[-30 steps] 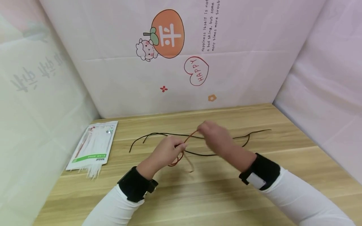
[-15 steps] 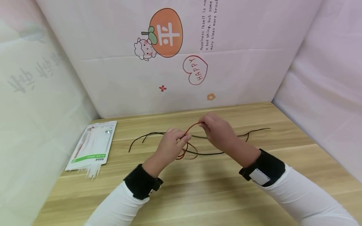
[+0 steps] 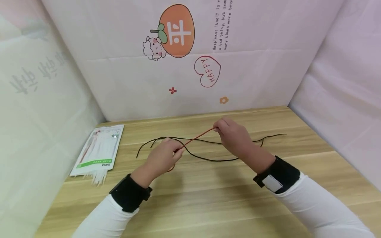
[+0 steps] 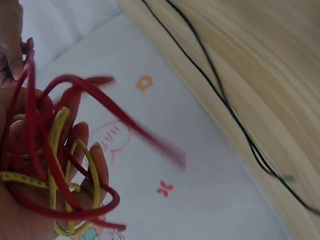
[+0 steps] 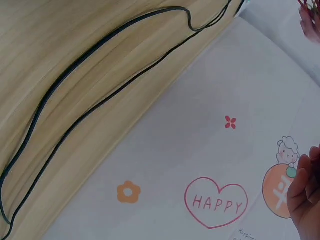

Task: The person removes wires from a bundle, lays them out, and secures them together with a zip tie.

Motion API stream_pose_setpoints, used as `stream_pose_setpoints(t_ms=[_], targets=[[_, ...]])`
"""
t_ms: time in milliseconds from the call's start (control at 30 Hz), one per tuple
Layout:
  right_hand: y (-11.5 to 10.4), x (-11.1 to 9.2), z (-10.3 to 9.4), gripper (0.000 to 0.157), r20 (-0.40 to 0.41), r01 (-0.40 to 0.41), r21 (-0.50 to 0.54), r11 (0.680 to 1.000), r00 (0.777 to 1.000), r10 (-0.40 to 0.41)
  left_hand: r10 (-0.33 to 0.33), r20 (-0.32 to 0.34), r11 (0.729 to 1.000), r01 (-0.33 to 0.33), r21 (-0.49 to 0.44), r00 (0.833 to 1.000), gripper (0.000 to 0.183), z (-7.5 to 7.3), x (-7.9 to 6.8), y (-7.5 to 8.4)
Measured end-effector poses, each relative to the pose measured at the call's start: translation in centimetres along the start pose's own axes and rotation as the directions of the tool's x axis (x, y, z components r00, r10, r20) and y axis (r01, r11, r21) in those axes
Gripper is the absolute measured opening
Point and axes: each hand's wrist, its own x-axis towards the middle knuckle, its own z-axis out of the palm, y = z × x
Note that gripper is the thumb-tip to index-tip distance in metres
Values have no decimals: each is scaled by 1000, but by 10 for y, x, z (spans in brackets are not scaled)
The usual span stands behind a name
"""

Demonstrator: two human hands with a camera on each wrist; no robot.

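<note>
At far left, well apart from the left grip, a flat white packet with a green band (image 3: 101,148) lay on the wood-grain worktop (image 3: 208,211); a bunch of thin white strips (image 3: 99,178) projected from its near end. Next came the left grip (image 3: 163,155), a bare hand with a black wristband (image 3: 131,193) behind it. It held a tangle of smooth red cord (image 3: 198,137), its thumb pressed to the fingers. The left wrist view showed red loops lying across this grip, mixed with loops of yellow cord bearing dark marks (image 4: 61,122); one loose red length was blurred. Lengths of thin black cord (image 3: 214,161) lay on the worktop, with ends left of the left grip, strands between the grips and a tail reaching out right of the right grip. Between the two grips, the red cord ran straight, crossing above the black. The right grip (image 3: 236,137) pinched the red cord at its fingertips. Beyond both grips stood a white cloth wall (image 3: 256,76) printed with a red heart outline reading "HAPPY" (image 3: 207,71).
</note>
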Motion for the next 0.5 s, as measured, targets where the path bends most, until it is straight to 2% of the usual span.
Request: stream_pose_setpoints(t_ms=[100,200,333,433,500], targets=[[-2,0,7,8,87,-37,2,999,996,36,-29,-11,992,31,121,1000,31,-6,-14,-22],[-5,-3,15,6,201,-63,11,998,978,60,-66,-20,982,69,178,998,28,-10,-31,-47],[-14,-8,28,7,246,0,25,1000,969,-6,-114,-3,970,112,214,993,17,-16,-51,-72],[-24,-11,39,7,269,48,43,998,961,-58,-163,10,957,156,243,987,11,-22,-67,-84],[-32,-15,44,6,312,44,56,997,948,-59,-190,21,951,179,253,982,10,-26,-76,-89]])
